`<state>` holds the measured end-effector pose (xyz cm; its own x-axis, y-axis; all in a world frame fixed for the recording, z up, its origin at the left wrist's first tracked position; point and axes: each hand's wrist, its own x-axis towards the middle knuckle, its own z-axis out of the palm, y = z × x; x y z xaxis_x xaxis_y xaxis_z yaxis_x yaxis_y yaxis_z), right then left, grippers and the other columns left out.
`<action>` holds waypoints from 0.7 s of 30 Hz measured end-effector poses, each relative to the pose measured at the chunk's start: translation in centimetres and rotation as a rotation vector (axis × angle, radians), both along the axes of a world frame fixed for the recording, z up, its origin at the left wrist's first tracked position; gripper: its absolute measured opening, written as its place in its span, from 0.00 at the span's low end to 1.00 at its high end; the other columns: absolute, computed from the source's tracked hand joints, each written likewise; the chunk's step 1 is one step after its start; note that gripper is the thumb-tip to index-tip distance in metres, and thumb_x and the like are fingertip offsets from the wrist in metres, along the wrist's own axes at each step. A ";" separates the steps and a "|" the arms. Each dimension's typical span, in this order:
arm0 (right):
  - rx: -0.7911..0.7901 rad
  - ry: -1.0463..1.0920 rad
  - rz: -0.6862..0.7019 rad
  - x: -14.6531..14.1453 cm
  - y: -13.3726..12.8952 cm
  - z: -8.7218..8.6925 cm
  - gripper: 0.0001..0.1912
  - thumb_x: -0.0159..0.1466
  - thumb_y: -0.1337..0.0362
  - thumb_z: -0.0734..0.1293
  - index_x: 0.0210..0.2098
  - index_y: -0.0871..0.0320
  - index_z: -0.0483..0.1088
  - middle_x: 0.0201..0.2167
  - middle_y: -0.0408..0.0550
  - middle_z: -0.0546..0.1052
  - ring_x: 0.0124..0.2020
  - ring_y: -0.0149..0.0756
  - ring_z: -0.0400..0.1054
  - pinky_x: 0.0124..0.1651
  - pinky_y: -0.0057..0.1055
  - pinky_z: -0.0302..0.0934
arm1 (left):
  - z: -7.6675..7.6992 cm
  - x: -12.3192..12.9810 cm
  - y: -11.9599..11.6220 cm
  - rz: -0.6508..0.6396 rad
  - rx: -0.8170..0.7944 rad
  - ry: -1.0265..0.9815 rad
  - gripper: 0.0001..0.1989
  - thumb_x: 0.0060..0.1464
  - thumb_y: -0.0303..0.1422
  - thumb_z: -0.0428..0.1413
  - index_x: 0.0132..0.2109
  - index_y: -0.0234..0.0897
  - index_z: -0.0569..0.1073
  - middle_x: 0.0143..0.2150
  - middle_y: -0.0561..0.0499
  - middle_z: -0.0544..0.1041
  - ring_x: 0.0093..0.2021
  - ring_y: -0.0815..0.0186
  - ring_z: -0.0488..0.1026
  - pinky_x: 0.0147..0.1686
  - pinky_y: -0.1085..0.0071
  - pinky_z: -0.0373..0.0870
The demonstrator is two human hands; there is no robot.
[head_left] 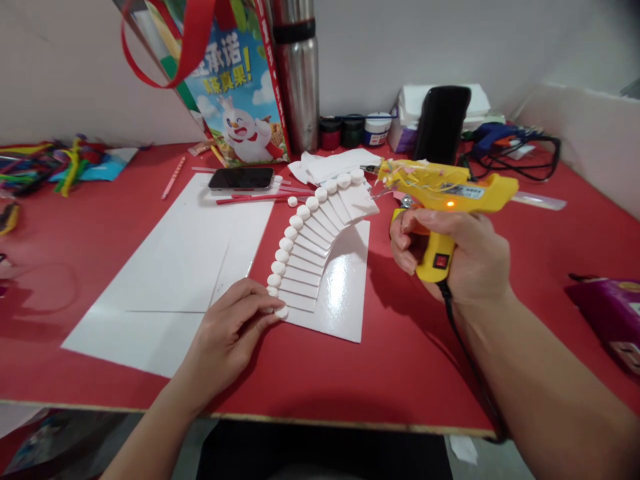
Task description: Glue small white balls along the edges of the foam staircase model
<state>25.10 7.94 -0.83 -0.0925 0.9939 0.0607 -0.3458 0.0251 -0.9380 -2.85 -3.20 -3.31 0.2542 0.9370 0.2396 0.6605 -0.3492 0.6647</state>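
My right hand (473, 257) is wrapped around the handle of a yellow hot glue gun (425, 180). The gun's orange light glows, thin strands of glue cling near its nozzle, and it points left above the table. With bent fingers, my left hand (235, 333) pinches a small white disc (282, 312) at the near end of a curved row. That row of white discs (287, 244) runs along the outer edge of a fan of overlapping white strips (303, 272). Beneath part of the fan lies a glossy white board (345, 293).
A large white sheet (165, 267) lies on the left, a phone (241, 178) at its far edge. Red sticks (260, 196) and one loose disc (293, 201) are near the fan. Behind stand a bag (240, 93), a steel flask (299, 87) and paint jars (353, 131). The gun's cord (463, 340) hangs over the front edge.
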 end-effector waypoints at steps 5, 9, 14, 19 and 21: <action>0.006 -0.004 0.001 0.1 0.0 0.0 0.08 0.55 0.65 0.69 0.22 0.61 0.74 0.19 0.47 0.72 0.13 0.32 0.64 0.16 0.29 0.51 | -0.1 -0.1 0.1 -0.003 -0.021 -0.037 0.10 0.65 0.24 0.56 0.49 0.40 0.77 0.44 0.48 0.73 0.44 0.66 0.73 0.43 0.69 0.71; 0.015 0.005 0.018 0.2 0.0 -0.2 0.08 0.56 0.65 0.69 0.22 0.62 0.74 0.20 0.47 0.72 0.13 0.32 0.64 0.16 0.30 0.51 | -0.1 -0.2 0.0 0.010 -0.037 -0.014 0.10 0.65 0.25 0.56 0.50 0.41 0.77 0.45 0.48 0.72 0.44 0.66 0.73 0.43 0.69 0.71; 0.019 0.009 0.001 0.1 0.0 0.0 0.08 0.55 0.65 0.69 0.22 0.61 0.74 0.19 0.47 0.72 0.13 0.32 0.64 0.16 0.29 0.51 | 0.0 -0.2 -0.1 0.017 -0.023 0.025 0.12 0.63 0.27 0.58 0.53 0.42 0.76 0.46 0.47 0.72 0.44 0.64 0.73 0.43 0.68 0.72; 0.002 0.009 -0.017 -0.1 -0.1 0.3 0.08 0.54 0.64 0.70 0.21 0.61 0.73 0.19 0.47 0.71 0.13 0.31 0.63 0.15 0.28 0.50 | 0.1 0.1 -0.3 0.073 0.127 0.080 0.11 0.62 0.25 0.60 0.50 0.41 0.77 0.45 0.48 0.72 0.43 0.65 0.73 0.41 0.69 0.73; 0.007 0.024 -0.021 -0.1 -0.1 0.3 0.07 0.53 0.65 0.70 0.21 0.61 0.73 0.19 0.47 0.71 0.14 0.30 0.63 0.15 0.28 0.51 | 0.1 0.2 -0.6 0.081 0.205 0.125 0.10 0.61 0.23 0.60 0.48 0.41 0.78 0.44 0.49 0.71 0.43 0.65 0.73 0.42 0.69 0.73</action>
